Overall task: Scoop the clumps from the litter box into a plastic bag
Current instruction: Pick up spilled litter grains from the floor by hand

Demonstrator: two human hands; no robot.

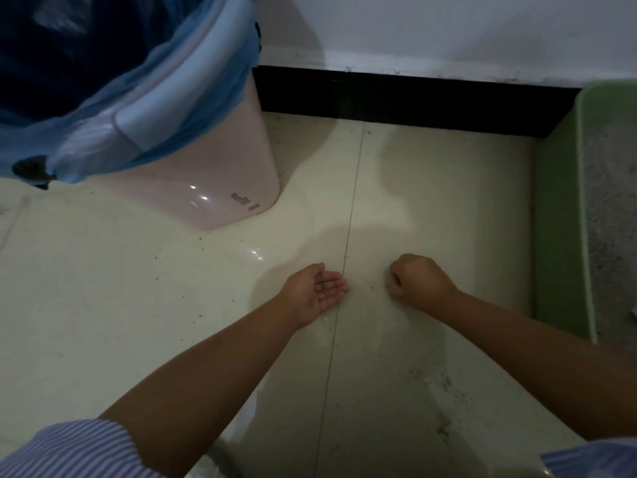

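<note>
Striped sleeves point(69, 450) frame my hands on the floor point(138, 288): left hand point(315, 291) cupped, palm up, holding loose grains point(323, 287); right hand point(418, 279) curled, contents hidden. Litter box point(558, 236) sits at the floor's right edge, bag point(113, 98) far-left. Grains look light and spill-prone.

Bin point(193, 174) with plastic bag point(113, 84) far left, litter box point(558, 236) right, both hands point(315, 291) on floor point(120, 288) between.

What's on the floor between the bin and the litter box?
Head view: bare tile floor with scattered specks between the pink bin and green litter box; nearer the camera, the left hand and right hand.
</note>
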